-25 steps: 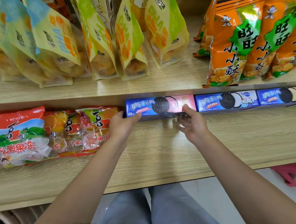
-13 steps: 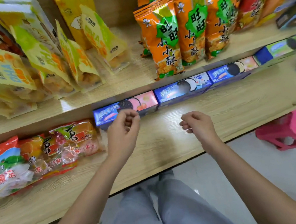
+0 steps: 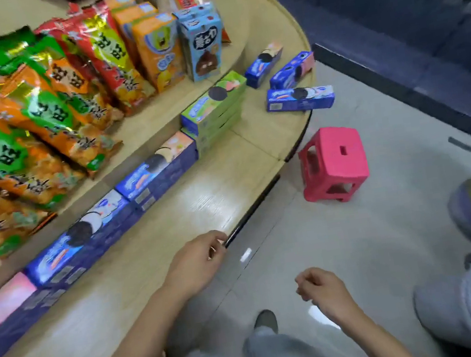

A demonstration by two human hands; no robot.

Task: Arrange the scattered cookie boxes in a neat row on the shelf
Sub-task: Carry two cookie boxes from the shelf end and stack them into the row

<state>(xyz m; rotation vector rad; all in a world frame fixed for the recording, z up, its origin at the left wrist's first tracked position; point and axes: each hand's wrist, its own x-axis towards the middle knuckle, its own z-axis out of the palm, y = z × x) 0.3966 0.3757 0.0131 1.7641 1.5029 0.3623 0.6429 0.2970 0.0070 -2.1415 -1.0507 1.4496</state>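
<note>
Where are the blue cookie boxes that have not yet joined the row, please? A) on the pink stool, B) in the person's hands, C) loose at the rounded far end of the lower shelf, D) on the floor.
C: three blue cookie boxes lie at odd angles near the lower shelf curved end, beyond the green boxes; both hands are empty.

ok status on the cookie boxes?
Left hand and right hand empty. Row lined up along the shelf step. Three blue boxes loose at the shelf end. Nothing in the way.
</note>
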